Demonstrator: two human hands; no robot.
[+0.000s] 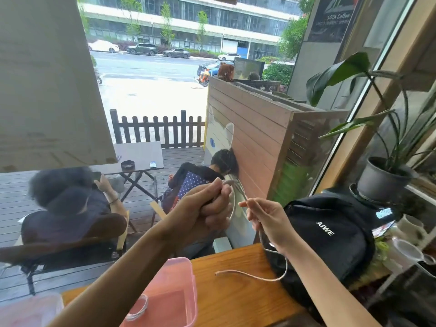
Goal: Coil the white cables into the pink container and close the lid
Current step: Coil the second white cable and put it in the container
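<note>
My left hand (pixel 208 208) is raised above the table, fist closed around loops of a white cable (pixel 253 276). My right hand (pixel 264 217) pinches the same cable just to the right; its loose tail hangs down and trails across the wooden table (pixel 236 298). The open pink container (pixel 188 274) sits below my left forearm, and a coiled white cable (pixel 139 309) lies inside it. Part of what looks like its pink lid (pixel 30 310) shows at the bottom left.
A black backpack (pixel 330 234) stands on the table right of my hands. Potted plants (pixel 384 178) and cups fill the right side. A window is straight ahead; two people sit outside behind the glass.
</note>
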